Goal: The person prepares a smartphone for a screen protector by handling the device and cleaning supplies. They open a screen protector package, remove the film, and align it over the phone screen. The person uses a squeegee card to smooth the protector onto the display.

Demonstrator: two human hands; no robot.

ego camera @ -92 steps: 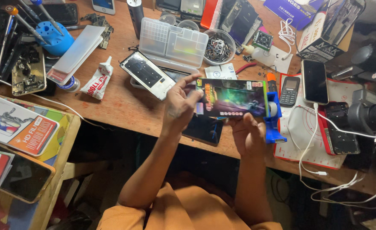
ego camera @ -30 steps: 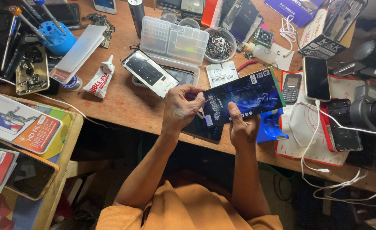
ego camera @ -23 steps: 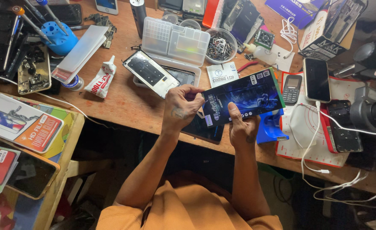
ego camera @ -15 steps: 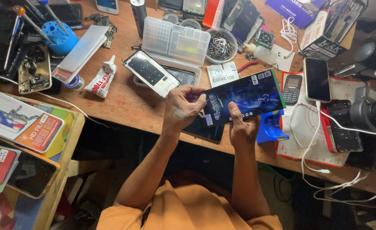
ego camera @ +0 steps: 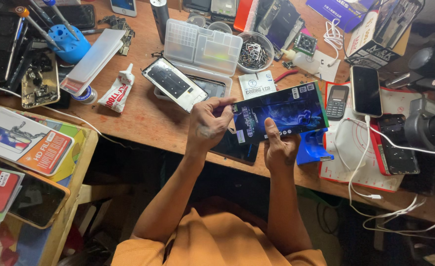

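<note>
Head camera looks steeply down, close over the workbench (ego camera: 143, 118).

Blue package (ego camera: 281, 112) flipped over, tilted; left hand (ego camera: 208, 124) shifted to its end.

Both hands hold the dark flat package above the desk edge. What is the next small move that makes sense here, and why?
Probably the left hand pulls open the left end of the package. Its fingertips already pinch that end, while the right hand supports the package from below with the thumb on its face. The package is held off the desk, over a dark phone.
</note>
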